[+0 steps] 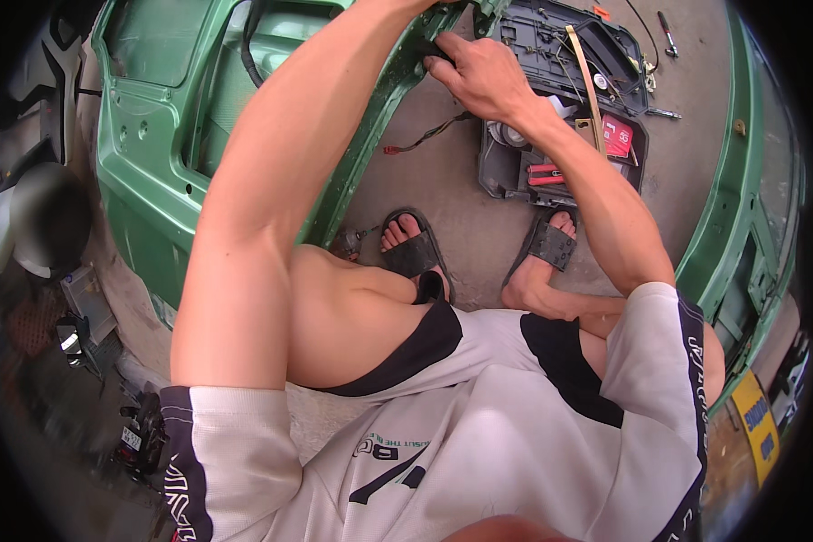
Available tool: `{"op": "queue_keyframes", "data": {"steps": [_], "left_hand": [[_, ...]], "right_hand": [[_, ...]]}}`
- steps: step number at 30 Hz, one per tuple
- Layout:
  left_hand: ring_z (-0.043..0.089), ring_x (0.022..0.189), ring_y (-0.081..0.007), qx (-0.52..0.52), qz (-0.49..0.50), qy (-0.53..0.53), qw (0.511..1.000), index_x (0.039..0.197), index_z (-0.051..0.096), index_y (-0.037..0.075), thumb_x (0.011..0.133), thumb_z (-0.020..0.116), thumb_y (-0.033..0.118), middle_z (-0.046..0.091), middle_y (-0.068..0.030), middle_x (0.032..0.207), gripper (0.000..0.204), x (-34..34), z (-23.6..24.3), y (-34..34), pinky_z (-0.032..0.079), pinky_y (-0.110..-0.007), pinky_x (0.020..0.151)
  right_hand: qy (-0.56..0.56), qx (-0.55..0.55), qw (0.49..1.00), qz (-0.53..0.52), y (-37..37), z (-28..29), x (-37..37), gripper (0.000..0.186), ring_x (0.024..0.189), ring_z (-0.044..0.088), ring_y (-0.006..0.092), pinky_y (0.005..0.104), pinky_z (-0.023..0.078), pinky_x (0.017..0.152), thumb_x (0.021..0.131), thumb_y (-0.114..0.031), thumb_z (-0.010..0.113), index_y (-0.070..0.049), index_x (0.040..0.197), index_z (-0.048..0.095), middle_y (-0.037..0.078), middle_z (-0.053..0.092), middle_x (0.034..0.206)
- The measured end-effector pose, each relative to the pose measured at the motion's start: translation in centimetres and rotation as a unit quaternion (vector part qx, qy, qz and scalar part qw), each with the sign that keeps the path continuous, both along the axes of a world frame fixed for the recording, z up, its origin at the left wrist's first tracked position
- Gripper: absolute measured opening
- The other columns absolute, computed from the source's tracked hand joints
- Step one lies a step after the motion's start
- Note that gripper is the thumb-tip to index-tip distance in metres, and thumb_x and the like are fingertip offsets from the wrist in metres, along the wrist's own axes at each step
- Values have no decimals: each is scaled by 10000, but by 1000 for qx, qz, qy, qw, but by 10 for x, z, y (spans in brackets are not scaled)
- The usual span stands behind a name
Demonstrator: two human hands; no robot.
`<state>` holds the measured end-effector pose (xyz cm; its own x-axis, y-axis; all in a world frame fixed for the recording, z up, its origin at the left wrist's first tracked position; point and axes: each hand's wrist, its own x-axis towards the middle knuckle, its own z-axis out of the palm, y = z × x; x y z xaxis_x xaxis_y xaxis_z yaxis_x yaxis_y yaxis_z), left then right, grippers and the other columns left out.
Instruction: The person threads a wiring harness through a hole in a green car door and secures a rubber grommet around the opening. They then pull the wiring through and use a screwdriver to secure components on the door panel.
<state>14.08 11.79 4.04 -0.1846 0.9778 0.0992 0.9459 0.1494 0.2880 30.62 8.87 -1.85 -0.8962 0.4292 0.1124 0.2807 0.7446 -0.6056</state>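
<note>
Right hand (pixel 490 78) at edge of green door (pixel 154 176), left hand (pixel 415 4) mostly cropped, both grips unclear, open toolbox (pixel 499 172) on floor (pixel 474 235)

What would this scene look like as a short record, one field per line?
Place: grey floor
Left hand: mostly cut off by the picture's top edge; grip cannot be told
Right hand: fingers at the edge of a green metal door; fingertips hard to make out
Ahead: open dark toolbox with a red tool inside
Far right: another green metal piece
Feet: dark open-toed sandals
</note>
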Motion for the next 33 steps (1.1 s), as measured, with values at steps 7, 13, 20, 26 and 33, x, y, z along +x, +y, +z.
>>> {"op": "queue_keyframes", "data": {"steps": [7, 13, 20, 26, 33], "left_hand": [[671, 1061, -471, 101, -4, -27, 995, 1343, 612, 68, 926, 621, 245, 715, -274, 1076, 454, 4, -10, -1, 495, -641, 928], [690, 1009, -462, 86, -15, 29, 996, 1337, 619, 86, 916, 599, 193, 726, -263, 1038, 435, 5, -16, -1, 524, -621, 875], [690, 1005, -462, 86, -25, 52, 995, 1316, 632, 102, 913, 587, 173, 722, -247, 1072, 412, 1, -17, 6, 514, -640, 878], [691, 1040, -460, 90, -29, 130, 987, 1195, 706, 93, 913, 619, 200, 733, -210, 1081, 314, 11, -19, 9, 487, -706, 866], [704, 1048, -433, 24, -3, 72, 997, 1150, 734, 88, 911, 625, 221, 741, -207, 1094, 295, 9, -17, 13, 497, -682, 893]], "right_hand": [[55, 156, 967, 195, 60, -14, -5, 288, 598, 643, 392, 495, 499, 552, 973, -361, 646, -109, 1108, 618, 156, 628, 638], [143, 123, 982, -7, 6, -43, 2, 278, 570, 648, 365, 459, 486, 492, 953, -339, 682, -92, 1066, 619, 146, 618, 607], [25, -140, 935, -324, -84, 17, -24, 367, 777, 695, 495, 575, 534, 748, 974, -339, 603, -3, 1121, 632, 276, 707, 780], [-134, -85, 977, -146, -33, 45, -10, 496, 916, 695, 508, 564, 543, 852, 1008, -345, 560, 124, 1169, 559, 329, 710, 897], [-88, -56, 990, -94, -19, 16, -23, 331, 908, 682, 510, 563, 544, 832, 935, -225, 620, 93, 1017, 651, 332, 702, 933]]}}
